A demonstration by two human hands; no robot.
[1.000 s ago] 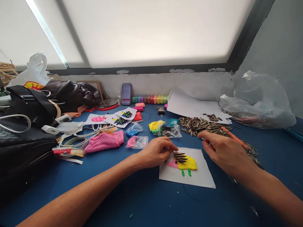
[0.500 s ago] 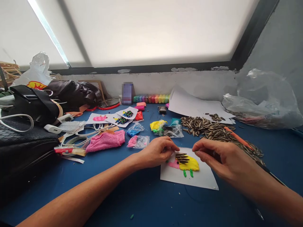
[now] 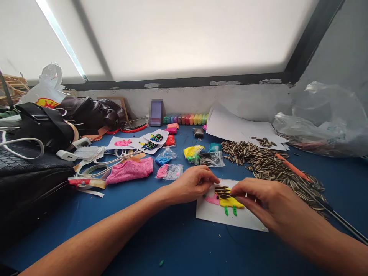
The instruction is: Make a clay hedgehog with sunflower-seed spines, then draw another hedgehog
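A white paper card (image 3: 230,219) lies on the blue table (image 3: 184,245), bearing a yellow and pink clay figure (image 3: 228,201) with green legs and dark sunflower seeds pressed into its top. My left hand (image 3: 192,184) rests on the card's left edge, fingers curled, fingertips at the pink clay. My right hand (image 3: 263,201) hovers over the figure's right side, its thumb and forefinger pinched together at the seeds; a seed between them cannot be made out. A heap of striped sunflower seeds (image 3: 267,163) spreads behind the card.
Clay packets (image 3: 169,171), a pink cloth (image 3: 130,170), finished cards (image 3: 148,143) and a row of clay tubs (image 3: 185,119) lie beyond. Black bags (image 3: 34,153) crowd the left. Loose paper (image 3: 238,128) and a plastic bag (image 3: 324,122) sit right. An orange tool (image 3: 291,167) lies on the seeds.
My right hand has come from the seed heap leftward onto the clay figure. My left hand has stayed on the card.
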